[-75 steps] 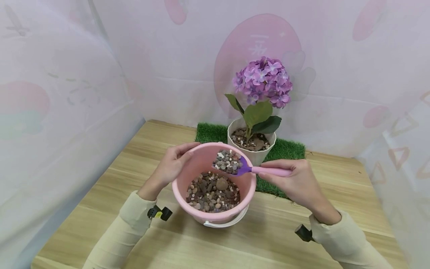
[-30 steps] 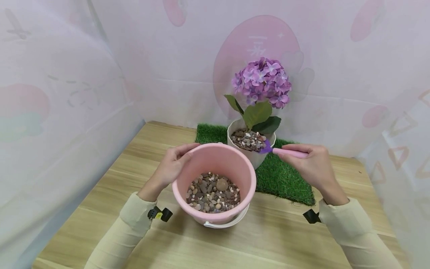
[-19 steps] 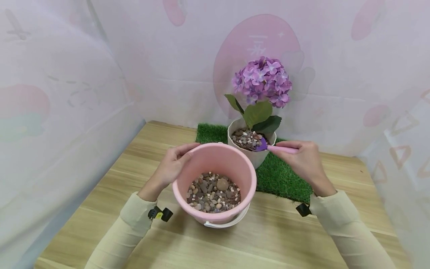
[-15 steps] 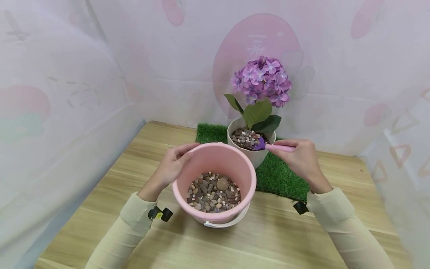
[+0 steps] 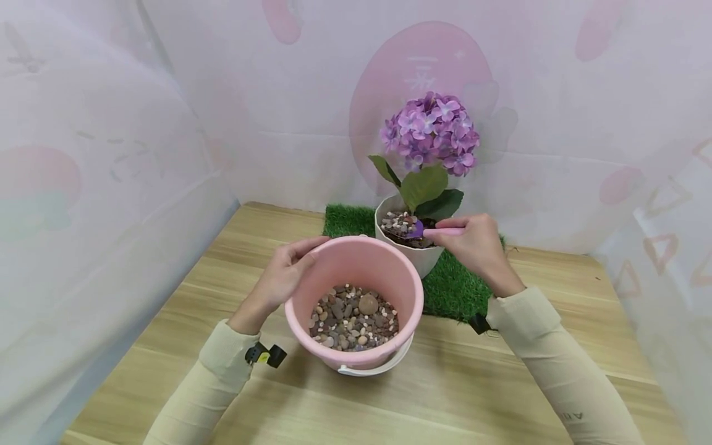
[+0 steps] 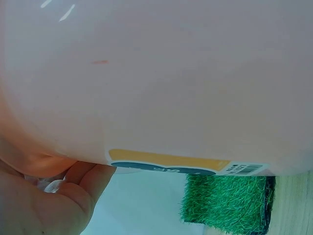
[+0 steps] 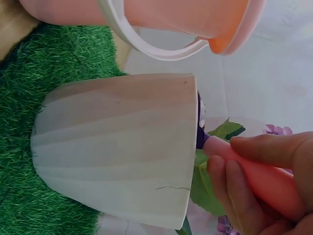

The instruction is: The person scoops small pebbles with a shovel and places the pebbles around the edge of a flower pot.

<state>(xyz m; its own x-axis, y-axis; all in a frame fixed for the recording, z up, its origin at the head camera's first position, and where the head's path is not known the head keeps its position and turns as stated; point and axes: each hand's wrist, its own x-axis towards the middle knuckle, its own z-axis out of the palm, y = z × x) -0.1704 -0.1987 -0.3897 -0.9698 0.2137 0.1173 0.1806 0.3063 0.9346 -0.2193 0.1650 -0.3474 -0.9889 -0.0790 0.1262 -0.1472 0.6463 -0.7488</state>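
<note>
Head view shows left hand (image 5: 278,275) gripping pink bucket (image 5: 350,262), many pebbles (image 5: 353,327) left inside, while right hand (image 5: 473,244) grasps toy shovel (image 5: 443,232), seemingly not yet emptied into flowerpot (image 5: 424,262).

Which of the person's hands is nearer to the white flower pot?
Right. The right hand is at the rim of the white flower pot, holding the shovel. The left hand is farther off, to the pot's left, gripping the pink bucket.

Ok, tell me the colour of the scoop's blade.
The scoop's blade is purple; it shows best in the head view.
</note>
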